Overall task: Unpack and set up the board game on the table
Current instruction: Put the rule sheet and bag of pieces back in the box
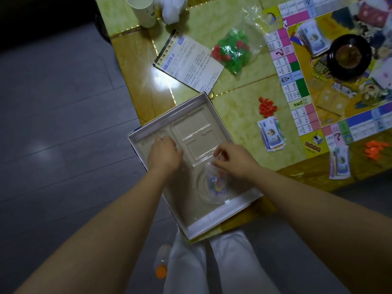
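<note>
The open game box [224, 211] sits at the table's near corner with a clear plastic insert tray [192, 128] inside. My left hand [164, 153] is down in the box's left side, fingers curled; what it holds, if anything, is hidden. My right hand [231, 159] pinches the top of a small clear bag of coloured pieces [216, 182] lying in the tray's round well. The game board [301, 81] lies open at the right, with a black spinner [349, 55] and a stack of money [311, 38] on it.
On the table lie a rules sheet [188, 62], a bag of green and red pieces [233, 52], a red pile [267, 106], two money stacks [272, 134] [339, 162], orange pieces [376, 148], a paper cup [143, 9]. A bottle [162, 259] lies on the floor.
</note>
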The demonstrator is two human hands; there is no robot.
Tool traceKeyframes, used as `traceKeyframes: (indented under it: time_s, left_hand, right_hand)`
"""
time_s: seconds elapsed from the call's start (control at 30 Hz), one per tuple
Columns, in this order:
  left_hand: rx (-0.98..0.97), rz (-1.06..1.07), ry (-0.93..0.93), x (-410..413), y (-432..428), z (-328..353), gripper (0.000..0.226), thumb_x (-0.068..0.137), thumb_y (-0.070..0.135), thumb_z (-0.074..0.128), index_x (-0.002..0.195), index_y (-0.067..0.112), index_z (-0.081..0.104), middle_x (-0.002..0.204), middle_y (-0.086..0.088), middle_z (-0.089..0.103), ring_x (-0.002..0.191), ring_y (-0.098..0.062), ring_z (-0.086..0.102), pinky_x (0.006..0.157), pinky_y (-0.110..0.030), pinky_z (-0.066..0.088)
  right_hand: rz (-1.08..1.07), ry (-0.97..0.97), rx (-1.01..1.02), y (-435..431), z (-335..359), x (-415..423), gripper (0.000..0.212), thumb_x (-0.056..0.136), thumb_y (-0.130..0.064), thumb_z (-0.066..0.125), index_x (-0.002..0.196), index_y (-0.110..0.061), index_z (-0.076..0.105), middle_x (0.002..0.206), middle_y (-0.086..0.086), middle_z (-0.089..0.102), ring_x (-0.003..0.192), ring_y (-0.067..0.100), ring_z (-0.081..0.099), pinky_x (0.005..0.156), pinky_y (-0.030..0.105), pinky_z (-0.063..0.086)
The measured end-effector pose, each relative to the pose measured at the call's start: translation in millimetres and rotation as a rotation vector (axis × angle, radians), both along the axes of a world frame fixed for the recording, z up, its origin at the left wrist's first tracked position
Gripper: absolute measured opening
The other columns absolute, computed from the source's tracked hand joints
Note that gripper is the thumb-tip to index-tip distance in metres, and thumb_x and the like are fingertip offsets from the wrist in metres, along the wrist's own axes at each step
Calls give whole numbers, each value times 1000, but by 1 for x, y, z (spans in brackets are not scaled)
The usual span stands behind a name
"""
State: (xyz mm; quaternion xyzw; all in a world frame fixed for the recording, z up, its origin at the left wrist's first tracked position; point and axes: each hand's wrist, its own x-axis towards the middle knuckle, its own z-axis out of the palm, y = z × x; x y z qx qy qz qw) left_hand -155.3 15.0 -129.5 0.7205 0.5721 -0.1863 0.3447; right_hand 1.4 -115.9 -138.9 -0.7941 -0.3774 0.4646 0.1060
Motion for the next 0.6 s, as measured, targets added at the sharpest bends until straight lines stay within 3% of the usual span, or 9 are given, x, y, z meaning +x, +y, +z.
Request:
traceKeyframes:
  time_s: [0.1,0.23,0.33,0.4,0.47,0.6]
  left_hand:
    - [98,18,-52,19,10,8,14,88,21,53,101,15,57,106,-11,63,97,-32,58,73,-36,43]
    - [199,-2,-170,56,32,14,31,89,16,54,119,11,56,120,-15,51,109,-31,50,86,-37,42]
    - [250,-48,-176,93,58,9,42,89,17,55,130,12,52,128,-17,47,119,-33,44,95,-37,38]
    - [220,-79,-137,113,73,0,44,90,23,55,133,14,51,131,-17,47,123,-33,42,99,-37,36]
    - [176,-92,-107,128,83,-11,43,91,29,55,132,16,53,129,-17,52,121,-34,46,100,-39,39]
    - [110,-32,-139,148,90,-29,39,91,34,55,126,18,57,120,-15,59,111,-33,56,94,-44,47]
  right_hand:
    - [-160,52,101,24,0,30,14,85,-27,68,92,-15,68,80,4,66,73,17,59,72,32,48]
    - [-500,175,138,63,-2,73,12,90,-23,62,98,-15,61,83,11,64,62,17,59,61,29,47]
    - [-712,296,123,96,-7,113,32,93,-24,59,122,-13,49,95,6,57,72,16,58,56,23,46]
    - [-822,350,110,116,-13,135,47,93,-29,59,133,-14,39,106,5,53,79,16,56,66,27,48]
    - [-944,401,93,133,-23,152,61,89,-37,61,139,-19,30,109,6,52,72,15,51,69,33,46]
    - [-1155,397,111,160,-43,171,98,57,-58,67,142,-29,27,103,5,50,70,16,43,56,29,38]
